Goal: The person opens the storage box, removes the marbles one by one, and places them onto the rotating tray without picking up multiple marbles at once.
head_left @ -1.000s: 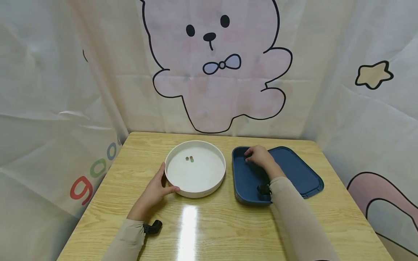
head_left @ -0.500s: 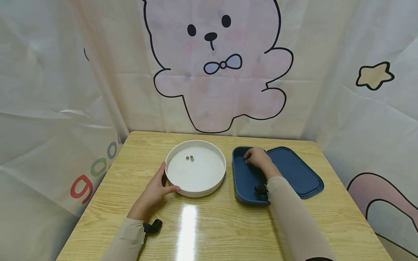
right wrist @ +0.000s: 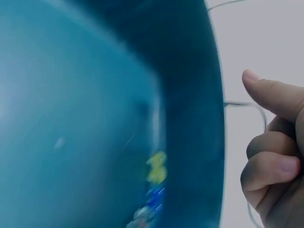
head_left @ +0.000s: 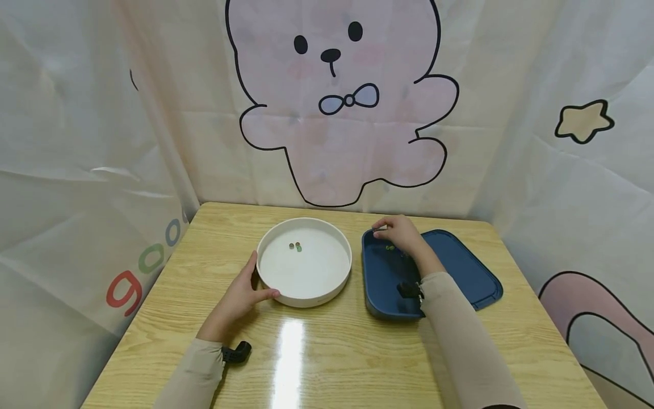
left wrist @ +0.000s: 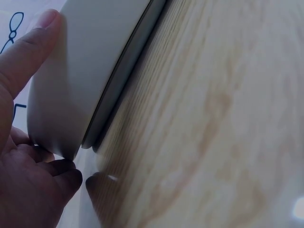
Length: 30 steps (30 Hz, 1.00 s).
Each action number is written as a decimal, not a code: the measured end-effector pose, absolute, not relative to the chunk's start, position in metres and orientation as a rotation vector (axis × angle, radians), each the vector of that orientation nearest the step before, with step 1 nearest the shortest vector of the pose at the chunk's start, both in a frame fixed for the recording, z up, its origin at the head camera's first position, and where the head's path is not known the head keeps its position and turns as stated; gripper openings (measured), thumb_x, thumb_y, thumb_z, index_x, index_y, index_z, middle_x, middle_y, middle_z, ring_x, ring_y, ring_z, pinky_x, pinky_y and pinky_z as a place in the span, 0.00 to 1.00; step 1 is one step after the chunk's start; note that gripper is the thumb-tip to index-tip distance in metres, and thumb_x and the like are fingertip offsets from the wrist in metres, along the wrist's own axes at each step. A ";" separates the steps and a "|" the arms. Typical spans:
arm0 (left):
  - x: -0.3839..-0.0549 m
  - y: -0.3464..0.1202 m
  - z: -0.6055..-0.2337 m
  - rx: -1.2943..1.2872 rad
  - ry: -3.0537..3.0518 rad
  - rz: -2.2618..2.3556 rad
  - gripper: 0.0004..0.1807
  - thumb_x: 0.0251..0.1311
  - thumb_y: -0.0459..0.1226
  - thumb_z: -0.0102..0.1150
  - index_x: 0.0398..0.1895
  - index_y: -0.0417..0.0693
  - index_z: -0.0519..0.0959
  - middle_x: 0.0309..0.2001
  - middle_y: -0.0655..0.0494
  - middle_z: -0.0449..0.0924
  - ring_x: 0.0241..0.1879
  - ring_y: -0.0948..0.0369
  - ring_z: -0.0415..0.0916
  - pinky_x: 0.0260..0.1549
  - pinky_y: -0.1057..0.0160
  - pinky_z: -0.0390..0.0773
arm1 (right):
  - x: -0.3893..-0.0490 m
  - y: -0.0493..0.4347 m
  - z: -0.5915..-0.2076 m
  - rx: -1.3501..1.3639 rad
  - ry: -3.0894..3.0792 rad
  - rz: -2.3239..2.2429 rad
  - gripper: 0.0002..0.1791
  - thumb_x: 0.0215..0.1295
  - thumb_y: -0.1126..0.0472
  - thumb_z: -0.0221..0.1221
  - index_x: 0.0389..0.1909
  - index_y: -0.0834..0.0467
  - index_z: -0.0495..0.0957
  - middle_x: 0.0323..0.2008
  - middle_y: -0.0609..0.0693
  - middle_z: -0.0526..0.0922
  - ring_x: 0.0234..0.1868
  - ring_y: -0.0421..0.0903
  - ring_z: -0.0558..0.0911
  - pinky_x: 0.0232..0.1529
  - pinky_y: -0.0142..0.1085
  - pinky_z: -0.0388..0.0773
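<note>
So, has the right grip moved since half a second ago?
Yes: in the head view, the right grip has shifted away from the person, toward the far end of the blue box.

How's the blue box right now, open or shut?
The blue box is open: the blue lid lies beside it on the table, and small yellow pieces show inside.

The wood-grained tabletop (head_left: pixel 352 363) is glossy, the white dish (head_left: pixel 311 278) smooth, the blue box (head_left: pixel 383 284) plastic-looking, the backdrop (head_left: pixel 501 68) creased cloth; the blurred yellow pieces (right wrist: pixel 157 175) seem glassy.
</note>
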<state>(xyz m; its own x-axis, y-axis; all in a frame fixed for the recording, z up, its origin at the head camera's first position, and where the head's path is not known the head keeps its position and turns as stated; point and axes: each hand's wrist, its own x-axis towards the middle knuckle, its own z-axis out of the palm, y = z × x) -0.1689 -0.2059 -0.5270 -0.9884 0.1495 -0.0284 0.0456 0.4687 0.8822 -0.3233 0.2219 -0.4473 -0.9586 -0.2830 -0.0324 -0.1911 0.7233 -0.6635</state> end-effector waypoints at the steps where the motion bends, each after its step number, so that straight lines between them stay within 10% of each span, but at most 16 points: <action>1: -0.169 -0.206 -0.527 0.175 2.606 1.563 0.75 0.47 0.57 0.79 0.84 0.47 0.33 0.84 0.48 0.32 0.82 0.46 0.34 0.78 0.39 0.44 | -0.323 0.218 -0.443 -0.402 2.786 -1.089 0.14 0.68 0.52 0.68 0.51 0.51 0.87 0.25 0.49 0.71 0.26 0.49 0.67 0.28 0.39 0.66; 30: -0.169 -0.207 -0.524 0.197 2.604 1.572 0.74 0.49 0.55 0.79 0.84 0.45 0.32 0.84 0.47 0.33 0.82 0.46 0.34 0.78 0.39 0.45 | -0.349 0.060 -0.445 -0.634 2.646 -1.166 0.14 0.66 0.54 0.70 0.49 0.55 0.88 0.35 0.47 0.75 0.34 0.45 0.67 0.33 0.36 0.67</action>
